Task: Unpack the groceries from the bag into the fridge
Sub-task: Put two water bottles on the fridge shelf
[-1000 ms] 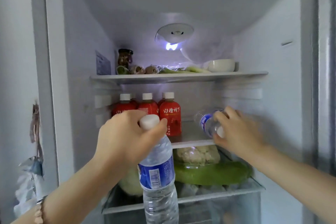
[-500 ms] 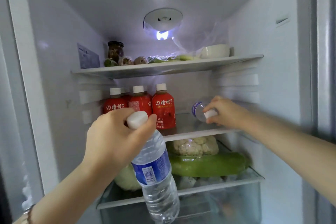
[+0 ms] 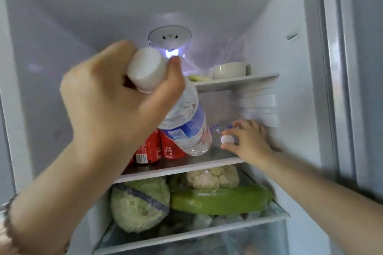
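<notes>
Gripped a water bottle [image 3: 186,126] by its neck in curled left fingers [image 3: 174,80], base tilted toward the middle shelf [image 3: 176,170]. Pinched the cap end of a second water bottle [image 3: 216,132] with right fingers [image 3: 238,125], lying at that shelf's right beside red drink bottles [image 3: 167,147]. Judged partway: cabbage [image 3: 138,203] and cauliflower [image 3: 211,178] stowed below, neither bottle yet released.

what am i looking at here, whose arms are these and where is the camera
No machine here: these are a person's bare arms, filmed by a camera worn on the head, looking into an open fridge. The left hand grips a water bottle near its cap, tilted toward the middle shelf. The right hand holds a second bottle over that shelf, cap toward the camera. Red bottles stand there. Below lie a cabbage, a cauliflower and a long green vegetable.
</notes>
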Action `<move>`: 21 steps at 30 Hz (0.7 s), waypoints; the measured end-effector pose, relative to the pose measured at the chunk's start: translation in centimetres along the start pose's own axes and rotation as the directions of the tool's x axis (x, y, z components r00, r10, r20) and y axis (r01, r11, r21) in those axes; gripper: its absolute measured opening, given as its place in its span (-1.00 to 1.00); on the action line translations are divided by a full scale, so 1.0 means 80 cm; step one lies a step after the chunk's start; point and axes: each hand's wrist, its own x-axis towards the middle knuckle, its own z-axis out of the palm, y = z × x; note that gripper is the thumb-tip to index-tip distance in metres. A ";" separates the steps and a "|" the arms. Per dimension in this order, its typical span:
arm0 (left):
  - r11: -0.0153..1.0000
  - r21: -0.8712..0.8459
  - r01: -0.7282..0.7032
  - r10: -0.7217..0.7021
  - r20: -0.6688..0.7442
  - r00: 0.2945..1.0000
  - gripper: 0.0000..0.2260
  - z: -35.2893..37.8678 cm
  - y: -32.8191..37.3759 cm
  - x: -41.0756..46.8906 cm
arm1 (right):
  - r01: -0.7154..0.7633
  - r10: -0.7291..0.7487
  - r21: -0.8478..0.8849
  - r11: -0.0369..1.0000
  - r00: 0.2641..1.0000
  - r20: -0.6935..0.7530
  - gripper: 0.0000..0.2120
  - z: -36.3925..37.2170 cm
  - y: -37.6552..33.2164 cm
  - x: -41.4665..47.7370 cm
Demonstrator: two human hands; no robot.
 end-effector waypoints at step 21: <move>0.942 0.217 -0.256 -0.049 0.844 0.534 -0.47 0.187 -0.077 -0.090 | -0.069 0.036 0.259 0.963 0.991 0.130 -0.60 0.000 0.010 -0.006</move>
